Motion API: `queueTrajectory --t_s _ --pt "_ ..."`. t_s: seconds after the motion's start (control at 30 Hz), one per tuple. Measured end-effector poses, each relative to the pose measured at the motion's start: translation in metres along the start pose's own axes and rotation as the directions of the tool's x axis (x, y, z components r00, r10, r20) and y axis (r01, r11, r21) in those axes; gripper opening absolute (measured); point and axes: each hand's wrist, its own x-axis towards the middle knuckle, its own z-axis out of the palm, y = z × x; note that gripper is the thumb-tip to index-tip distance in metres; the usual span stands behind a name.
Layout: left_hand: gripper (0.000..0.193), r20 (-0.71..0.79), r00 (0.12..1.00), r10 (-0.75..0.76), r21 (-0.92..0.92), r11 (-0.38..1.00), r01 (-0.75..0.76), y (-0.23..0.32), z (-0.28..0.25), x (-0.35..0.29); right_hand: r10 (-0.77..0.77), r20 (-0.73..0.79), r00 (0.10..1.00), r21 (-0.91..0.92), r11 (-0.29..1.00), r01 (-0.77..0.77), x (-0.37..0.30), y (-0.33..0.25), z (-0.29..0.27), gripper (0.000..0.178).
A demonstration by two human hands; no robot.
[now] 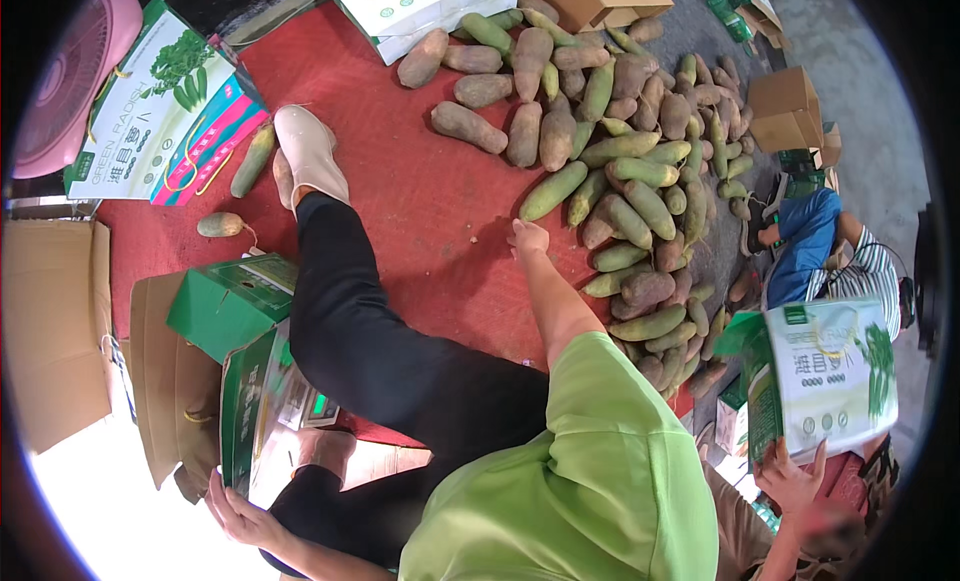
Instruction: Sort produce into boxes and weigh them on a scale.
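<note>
My right hand (527, 239) reaches out over the red mat, its fingers partly extended with nothing in them. Its fingertips come close to the lower end of a green radish (553, 191) at the pile's left edge; whether they touch is unclear. At lower left, my left hand (240, 513) grips the bottom edge of an open green carton (245, 406) by my leg. Part of a scale with a lit green display (319, 405) shows beside that carton. A large pile of radishes (640, 206), some green and some coated in brown soil, spreads to the right.
Two loose radishes (253, 161) (222, 225) lie near my shoe (312, 153). A printed carton (160, 106) and a pink fan (80, 76) stand at upper left. Brown boxes (785, 109) sit beyond the pile. At right, another person's hand (790, 481) holds a white-and-green carton (830, 376).
</note>
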Motion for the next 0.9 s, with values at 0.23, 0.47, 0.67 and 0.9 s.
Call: queueTrajectory --t_s 0.23,0.47,0.67,0.9 --pt "0.033 0.028 0.999 0.024 -0.045 0.999 -0.023 0.0 0.004 -0.001 -0.134 -0.086 0.987 0.176 0.973 0.148 0.04 0.017 -0.003 0.027" --pt "0.034 0.014 0.999 0.03 -0.008 1.0 -0.03 0.002 -0.003 -0.002 -0.49 -0.086 0.867 -0.385 0.819 0.425 0.011 0.012 0.016 0.018" --pt "0.03 0.01 1.0 0.011 -0.001 1.0 -0.011 0.007 -0.003 0.002 -0.48 0.357 0.801 -0.283 0.762 0.583 -0.067 0.038 0.047 0.014" --pt "0.031 0.032 0.999 0.01 -0.053 0.999 -0.009 0.007 0.007 0.003 -0.563 0.742 0.364 -0.542 -0.183 0.82 -0.122 0.005 0.059 0.04"
